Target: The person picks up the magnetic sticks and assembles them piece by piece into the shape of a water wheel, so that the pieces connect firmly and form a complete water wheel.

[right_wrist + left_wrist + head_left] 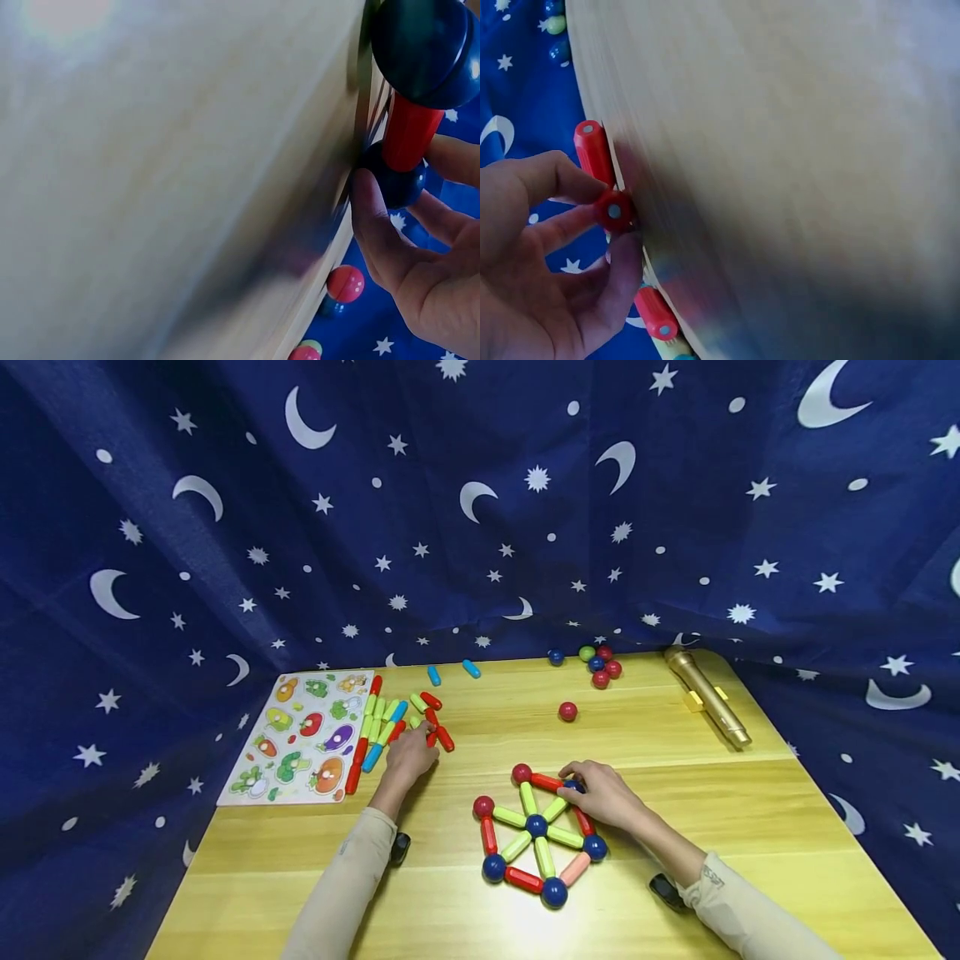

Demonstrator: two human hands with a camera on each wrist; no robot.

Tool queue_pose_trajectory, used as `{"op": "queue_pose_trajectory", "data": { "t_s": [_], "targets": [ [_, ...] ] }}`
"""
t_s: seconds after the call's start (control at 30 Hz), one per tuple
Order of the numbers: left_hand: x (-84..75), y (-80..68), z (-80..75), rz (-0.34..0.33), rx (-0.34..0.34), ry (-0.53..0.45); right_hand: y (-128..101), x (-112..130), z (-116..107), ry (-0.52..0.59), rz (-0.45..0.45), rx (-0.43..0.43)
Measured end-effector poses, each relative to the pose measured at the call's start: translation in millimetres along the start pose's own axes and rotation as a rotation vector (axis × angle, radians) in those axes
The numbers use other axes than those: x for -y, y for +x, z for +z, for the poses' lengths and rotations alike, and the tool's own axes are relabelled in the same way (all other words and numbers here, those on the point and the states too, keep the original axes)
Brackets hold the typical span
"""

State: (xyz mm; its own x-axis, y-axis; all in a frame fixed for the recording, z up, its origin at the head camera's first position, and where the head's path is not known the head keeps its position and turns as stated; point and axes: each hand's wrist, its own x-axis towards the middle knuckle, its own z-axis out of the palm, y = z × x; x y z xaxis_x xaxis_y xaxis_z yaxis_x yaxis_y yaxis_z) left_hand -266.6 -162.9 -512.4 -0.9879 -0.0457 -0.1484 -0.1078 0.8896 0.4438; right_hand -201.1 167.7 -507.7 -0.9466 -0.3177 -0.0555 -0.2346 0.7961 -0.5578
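Note:
A flat wheel of magnetic sticks and balls (537,832) lies on the wooden table (675,827). My right hand (603,793) rests on its upper right part and pinches a dark blue ball (397,180) joined to a red stick (409,131). My left hand (411,755) is at a heap of loose sticks (393,718) and pinches a red stick (613,210) by its end. Two other red sticks (594,150) lie beside it.
A vegetable puzzle board (303,735) lies at the table's left edge. Loose balls (600,664) and a single red ball (567,711) lie toward the back, with two blue sticks (452,672). A gold microphone (707,695) lies at the right. Star-patterned blue cloth (480,502) surrounds the table.

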Motion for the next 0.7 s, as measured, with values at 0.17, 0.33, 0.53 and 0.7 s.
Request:
{"op": "queue_pose_trajectory", "data": {
  "t_s": [0.17, 0.33, 0.53, 0.7],
  "targets": [
    [0.3, -3.3, 0.5, -0.013, 0.000, 0.063, -1, -1, 0, -0.019, -0.030, -0.001],
    [-8.2, -14.0, -2.5, 0.045, -0.038, 0.036, 0, -1, -6, -0.008, -0.040, 0.029],
    [-42.4, -37.0, 3.5, 0.170, 0.071, -0.219, -1, -4, -6, 0.012, -0.041, 0.035],
    [-59.5, -41.9, 21.2, 0.238, 0.169, -0.269, -2, -6, -3, 0.012, -0.049, 0.027]
  ]
}}
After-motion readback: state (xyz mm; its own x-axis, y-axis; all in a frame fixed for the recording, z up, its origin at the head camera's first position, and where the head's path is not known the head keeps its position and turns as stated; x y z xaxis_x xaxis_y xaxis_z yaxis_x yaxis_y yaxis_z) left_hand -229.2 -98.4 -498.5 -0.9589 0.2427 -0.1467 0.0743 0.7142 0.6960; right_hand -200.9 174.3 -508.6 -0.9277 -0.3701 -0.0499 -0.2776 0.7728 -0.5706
